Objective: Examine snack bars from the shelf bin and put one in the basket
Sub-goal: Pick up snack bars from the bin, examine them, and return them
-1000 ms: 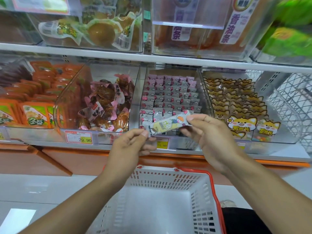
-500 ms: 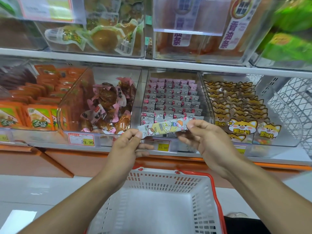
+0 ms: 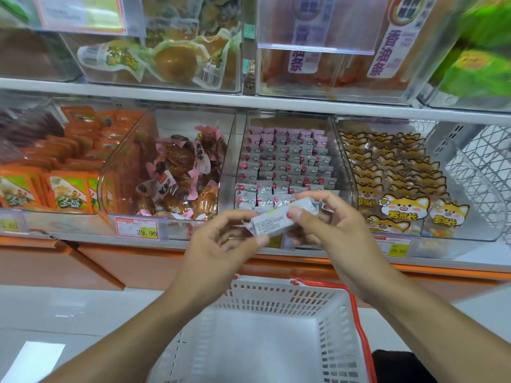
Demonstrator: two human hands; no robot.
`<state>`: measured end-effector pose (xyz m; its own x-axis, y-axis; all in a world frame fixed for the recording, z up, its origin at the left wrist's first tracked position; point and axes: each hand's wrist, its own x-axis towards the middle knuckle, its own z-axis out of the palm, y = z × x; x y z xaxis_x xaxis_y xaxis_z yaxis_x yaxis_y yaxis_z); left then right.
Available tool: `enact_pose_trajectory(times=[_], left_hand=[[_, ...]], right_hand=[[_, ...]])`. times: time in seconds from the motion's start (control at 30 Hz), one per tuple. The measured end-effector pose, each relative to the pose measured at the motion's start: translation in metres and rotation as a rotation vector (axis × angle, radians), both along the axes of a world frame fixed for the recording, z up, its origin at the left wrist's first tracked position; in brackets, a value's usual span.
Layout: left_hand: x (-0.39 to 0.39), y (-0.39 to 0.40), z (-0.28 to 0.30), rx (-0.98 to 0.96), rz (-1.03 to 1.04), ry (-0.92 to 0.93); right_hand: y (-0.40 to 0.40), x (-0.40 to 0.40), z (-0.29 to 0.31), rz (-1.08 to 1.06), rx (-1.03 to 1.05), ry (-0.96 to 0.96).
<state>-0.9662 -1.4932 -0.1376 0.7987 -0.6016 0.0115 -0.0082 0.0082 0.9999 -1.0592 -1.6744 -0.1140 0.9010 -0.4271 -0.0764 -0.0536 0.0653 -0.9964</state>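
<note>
Two-handed pinch on snack bar (image 3: 279, 218)

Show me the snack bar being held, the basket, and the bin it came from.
snack bar (image 3: 279, 218), head view, printed back.
basket (image 3: 287, 298), head view, far wall.
shelf bin (image 3: 284, 161), head view, stacked bars inside.

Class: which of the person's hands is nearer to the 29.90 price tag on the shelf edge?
Left. The left hand sits just right of the 29.90 price tag, pinching one end of the snack bar. The right hand holds the other end, farther right.
</note>
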Motion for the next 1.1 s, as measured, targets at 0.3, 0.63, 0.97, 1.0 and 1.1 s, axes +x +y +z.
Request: enact_pose_trajectory(times=[0.3, 0.63, 0.97, 1.0, 1.1], left_hand=[[0.01, 0.002, -0.008, 0.002, 0.152, 0.161], [0.015, -0.005, -0.016, -0.14, 0.086, 0.436], [0.005, -0.016, -0.026, 0.028, -0.042, 0.599], [0.004, -0.017, -0.026, 0.043, -0.06, 0.601], [0.004, -0.019, -0.021, 0.1, -0.076, 0.497]], right_hand=[[-0.004, 0.001, 0.0, 0.002, 0.02, 0.074], [-0.014, 0.001, 0.001, -0.17, 0.403, 0.076], [-0.022, -0.01, 0.007, 0.287, -0.056, -0.092], [-0.022, -0.01, 0.009, 0.264, -0.114, -0.102], [-0.026, -0.01, 0.013, 0.193, -0.289, -0.171]])
